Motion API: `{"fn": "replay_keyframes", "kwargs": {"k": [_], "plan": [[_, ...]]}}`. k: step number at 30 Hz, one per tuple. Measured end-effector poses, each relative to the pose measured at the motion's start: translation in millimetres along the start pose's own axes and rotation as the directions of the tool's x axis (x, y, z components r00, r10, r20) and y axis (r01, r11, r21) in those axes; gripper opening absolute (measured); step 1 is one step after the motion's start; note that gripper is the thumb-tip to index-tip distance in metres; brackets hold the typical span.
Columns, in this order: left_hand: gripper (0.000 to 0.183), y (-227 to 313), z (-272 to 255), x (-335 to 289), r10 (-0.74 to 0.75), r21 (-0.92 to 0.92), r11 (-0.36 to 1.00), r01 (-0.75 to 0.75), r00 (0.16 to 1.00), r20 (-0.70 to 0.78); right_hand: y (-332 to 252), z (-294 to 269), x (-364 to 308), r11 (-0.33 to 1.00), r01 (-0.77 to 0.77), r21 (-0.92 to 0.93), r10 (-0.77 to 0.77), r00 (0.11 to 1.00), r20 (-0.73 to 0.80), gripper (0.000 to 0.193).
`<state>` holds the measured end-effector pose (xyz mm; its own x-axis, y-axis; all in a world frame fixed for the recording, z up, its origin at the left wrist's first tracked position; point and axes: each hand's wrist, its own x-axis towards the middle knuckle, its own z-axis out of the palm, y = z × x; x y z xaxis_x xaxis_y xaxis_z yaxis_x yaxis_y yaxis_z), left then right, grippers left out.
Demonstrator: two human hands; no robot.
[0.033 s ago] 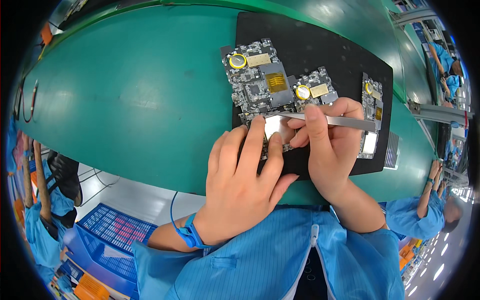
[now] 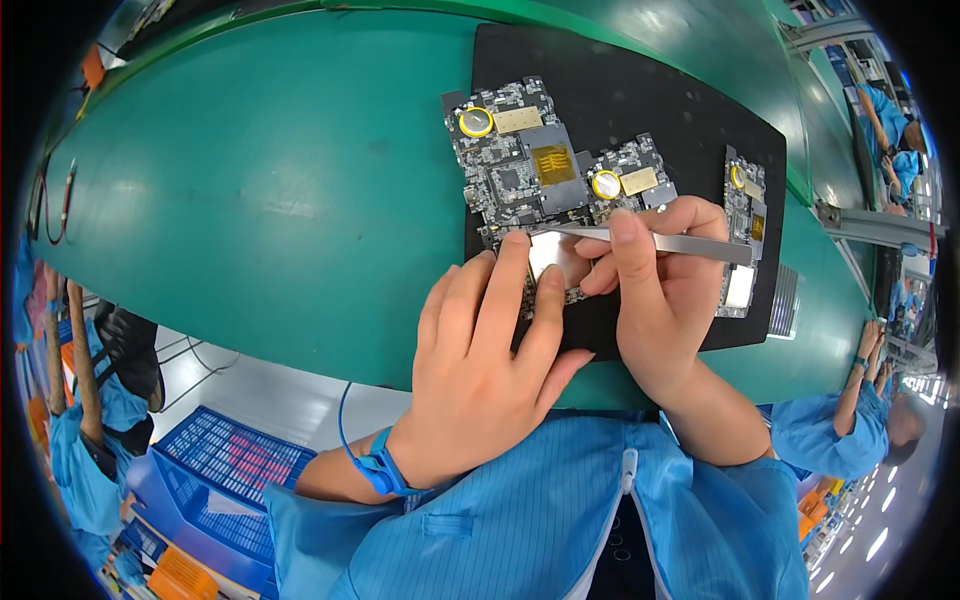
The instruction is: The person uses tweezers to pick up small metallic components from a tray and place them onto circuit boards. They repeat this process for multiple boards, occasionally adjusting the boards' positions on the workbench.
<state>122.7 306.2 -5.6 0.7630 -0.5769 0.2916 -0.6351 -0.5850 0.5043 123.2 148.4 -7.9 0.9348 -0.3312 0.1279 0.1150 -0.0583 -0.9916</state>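
My right hand [image 2: 660, 290] is closed round metal tweezers [image 2: 695, 246]. Their thin tips point left, over the upper edge of a bright silver metal plate [image 2: 560, 254] on the near circuit board [image 2: 530, 312]. My left hand [image 2: 485, 350] lies over that board with its fingers spread, the fingertips resting at its left part and on the plate. My hands hide much of the board. Just above it lies a larger circuit board [image 2: 510, 178] with a coin cell, a grey plate and amber tape. To its right, another board [image 2: 640, 162] is partly covered by my right hand.
The boards lie on a black mat [image 2: 640, 75] on a green table [image 2: 270, 180]. One more circuit board [image 2: 738, 285] sits at the mat's right side. A blue wrist strap [image 2: 378, 470] with a cord circles my left wrist. Blue crates [image 2: 225, 480] stand below left; co-workers are at both sides.
My left hand has shifted very slightly. The tweezers and boards look unmoved.
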Motion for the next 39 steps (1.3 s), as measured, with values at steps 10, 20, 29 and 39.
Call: {"fn": "replay_keyframes", "kwargs": {"k": [10, 20, 29, 39], "plan": [[0.058, 1, 13, -16, 0.022, 0.162, 0.987, -0.017, 0.999, -0.028, 8, 1, -1, 0.995, 0.095, -0.037, -0.091, 0.991, 0.101, 0.019], [0.055, 4, 13, -15, 0.015, 0.204, 0.979, -0.003, 0.998, -0.058, 9, 3, -6, 0.945, 0.253, -0.209, -0.229, 0.964, 0.133, 0.021], [0.05, -9, -2, -15, -0.004, -0.099, 0.995, -0.001, 0.999, -0.049, -41, -67, 0, 0.936, -0.037, 0.351, 0.041, 0.999, -0.002, 0.012], [0.053, -34, -73, 18, -0.454, -0.756, 0.082, 0.649, 0.7, 0.552, -52, -262, 0, 0.889, -0.456, -0.041, 0.427, 0.859, -0.282, 0.025]]}}
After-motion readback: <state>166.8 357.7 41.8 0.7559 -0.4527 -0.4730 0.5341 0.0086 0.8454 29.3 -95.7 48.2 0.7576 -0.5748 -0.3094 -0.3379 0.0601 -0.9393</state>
